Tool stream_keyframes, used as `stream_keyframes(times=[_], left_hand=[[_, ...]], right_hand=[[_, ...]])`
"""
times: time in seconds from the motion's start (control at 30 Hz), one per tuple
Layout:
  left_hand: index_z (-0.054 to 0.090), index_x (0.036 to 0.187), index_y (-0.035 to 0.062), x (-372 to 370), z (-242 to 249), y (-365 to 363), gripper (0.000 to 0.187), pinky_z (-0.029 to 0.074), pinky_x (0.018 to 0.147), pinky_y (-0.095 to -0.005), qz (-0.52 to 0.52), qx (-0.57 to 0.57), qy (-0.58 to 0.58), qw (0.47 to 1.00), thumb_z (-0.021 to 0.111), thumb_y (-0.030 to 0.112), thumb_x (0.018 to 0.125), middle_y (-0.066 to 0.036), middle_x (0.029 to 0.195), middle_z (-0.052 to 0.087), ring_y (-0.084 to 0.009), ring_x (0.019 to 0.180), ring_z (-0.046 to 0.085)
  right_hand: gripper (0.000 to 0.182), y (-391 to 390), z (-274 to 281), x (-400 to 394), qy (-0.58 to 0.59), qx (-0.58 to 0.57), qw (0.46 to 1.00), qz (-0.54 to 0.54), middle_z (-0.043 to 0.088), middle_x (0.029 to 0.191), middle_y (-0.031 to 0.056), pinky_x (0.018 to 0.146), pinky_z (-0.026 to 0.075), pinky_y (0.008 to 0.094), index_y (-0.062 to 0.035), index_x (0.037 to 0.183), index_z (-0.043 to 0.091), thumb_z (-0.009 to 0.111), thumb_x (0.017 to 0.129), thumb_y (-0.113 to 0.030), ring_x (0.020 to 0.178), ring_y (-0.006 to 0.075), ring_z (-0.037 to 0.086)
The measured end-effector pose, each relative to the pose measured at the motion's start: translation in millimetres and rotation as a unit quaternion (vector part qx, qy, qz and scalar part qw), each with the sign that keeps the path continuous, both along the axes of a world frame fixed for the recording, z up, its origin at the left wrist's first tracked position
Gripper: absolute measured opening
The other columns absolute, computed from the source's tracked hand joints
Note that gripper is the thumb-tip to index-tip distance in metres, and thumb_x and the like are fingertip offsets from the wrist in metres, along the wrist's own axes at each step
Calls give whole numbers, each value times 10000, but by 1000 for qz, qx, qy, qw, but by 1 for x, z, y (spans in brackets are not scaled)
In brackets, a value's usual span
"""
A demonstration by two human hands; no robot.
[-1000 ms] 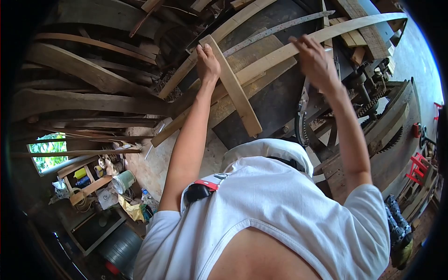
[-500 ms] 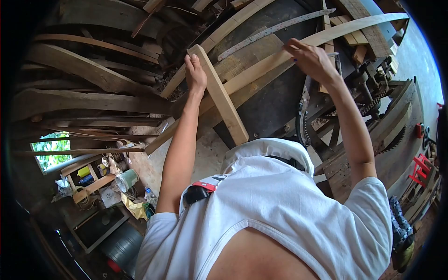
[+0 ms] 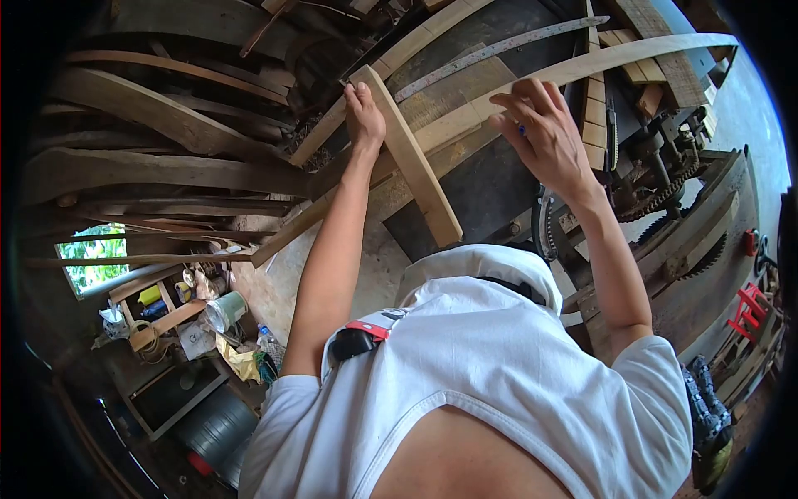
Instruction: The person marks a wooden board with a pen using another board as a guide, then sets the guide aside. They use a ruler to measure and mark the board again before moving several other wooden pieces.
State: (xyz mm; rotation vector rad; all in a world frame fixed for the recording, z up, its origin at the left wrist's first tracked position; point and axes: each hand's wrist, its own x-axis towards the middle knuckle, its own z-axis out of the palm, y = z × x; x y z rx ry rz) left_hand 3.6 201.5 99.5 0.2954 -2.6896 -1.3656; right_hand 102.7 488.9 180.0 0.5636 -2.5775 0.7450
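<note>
A short straight wooden board [image 3: 411, 162] lies slantwise across a long curved wooden piece [image 3: 573, 73]. Near the board's far end, my left hand [image 3: 364, 121] grips its left edge, fingers together along the side. My right hand [image 3: 544, 137] hovers over the dark worktop, just on the near side of the curved piece. Its fingers are bent, with a small blue spot showing between thumb and forefinger; I cannot tell what they hold. Thin pencil-like lines cross the curved piece. Behind it lies a narrow speckled strip [image 3: 499, 56] on a wider flat board.
Long rough planks [image 3: 158, 179] are stacked at the left. On the right stand gear machinery [image 3: 665, 170] and a toothed saw blade [image 3: 706, 258]. A bucket [image 3: 224, 312] and a dark drum [image 3: 218, 437] sit at lower left, a red plastic chair [image 3: 748, 312] at far right.
My right hand has drawn back toward me from the curved piece, fingers now raised. My left hand and the short board appear slightly further right and up in view.
</note>
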Motion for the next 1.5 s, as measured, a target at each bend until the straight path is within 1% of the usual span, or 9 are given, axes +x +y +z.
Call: stream_keyframes(times=[0.13, 0.2, 0.23, 0.33, 0.37, 0.5, 0.63, 0.93, 1.5], left_hand=[[393, 1449, -109, -2, -2, 2, 666, 399, 1123, -482, 8, -26, -4, 1000, 302, 456, 1109, -385, 1458, 470, -503, 1361, 469], [419, 1417, -94, -1, 0, 0, 634, 416, 1096, -492, 5, -24, -9, 1000, 304, 449, 1110, -383, 1427, 495, -508, 1332, 491], [444, 1385, -79, -1, 0, -1, 604, 434, 1068, -501, 6, -23, -15, 1000, 306, 441, 1111, -382, 1397, 520, -513, 1303, 513], [473, 1319, -63, -1, -3, -3, 562, 453, 1015, -519, 14, -34, 3, 999, 307, 432, 1113, -370, 1327, 566, -517, 1239, 552], [473, 1319, -63, 0, -5, -4, 562, 453, 1015, -519, 15, -35, 2, 999, 307, 432, 1113, -370, 1327, 566, -517, 1239, 552], [466, 1330, -69, 0, -4, -1, 574, 453, 1016, -518, 27, -40, 11, 999, 304, 436, 1112, -367, 1330, 567, -515, 1233, 558], [456, 1369, -62, 0, 0, -1, 602, 455, 1029, -522, 26, -46, -3, 999, 295, 455, 1108, -368, 1360, 555, -510, 1249, 558], [399, 1460, -75, -1, -1, 0, 662, 443, 1069, -515, 20, -58, -3, 998, 285, 470, 1103, -364, 1404, 534, -502, 1285, 541], [474, 1342, -74, 2, 2, -2, 590, 466, 994, -522, 11, -51, 6, 999, 303, 442, 1111, -354, 1313, 592, -505, 1213, 578]], right_hand=[[414, -2, 14, 21, -121, 22, 992, -27, 701, 1055, 100, 832, 527, 392, -74, 1119, 719, 581, 1026, -452, 933, 282, 670], [490, -8, 1, 29, -127, -138, 982, -20, 723, 945, 94, 766, 553, 404, -83, 1122, 727, 530, 1028, -521, 808, 298, 700], [435, -14, -4, 32, -129, -213, 968, -12, 721, 969, 128, 719, 568, 419, -49, 1142, 725, 575, 1032, -442, 787, 326, 708], [361, -32, -7, 41, -161, -274, 948, 3, 718, 986, 156, 741, 578, 410, -29, 1172, 723, 629, 1020, -343, 828, 339, 711], [302, -37, -10, 42, -152, -264, 952, 23, 704, 967, 171, 741, 581, 416, -12, 1204, 712, 667, 998, -228, 815, 342, 703], [274, -60, -25, 53, -164, -241, 954, 65, 666, 933, 160, 747, 571, 430, 11, 1187, 707, 656, 978, -159, 826, 335, 679], [275, -76, -28, 61, -166, -194, 964, 73, 633, 931, 144, 807, 555, 418, 14, 1181, 690, 649, 977, -167, 894, 315, 642], [274, -89, -25, 64, -119, -119, 982, 84, 620, 927, 123, 805, 551, 396, -7, 1176, 668, 656, 965, -181, 871, 286, 623], [297, -85, -31, 70, -131, -114, 980, 92, 618, 952, 107, 823, 531, 377, 2, 1204, 659, 647, 965, -174, 888, 270, 610]])
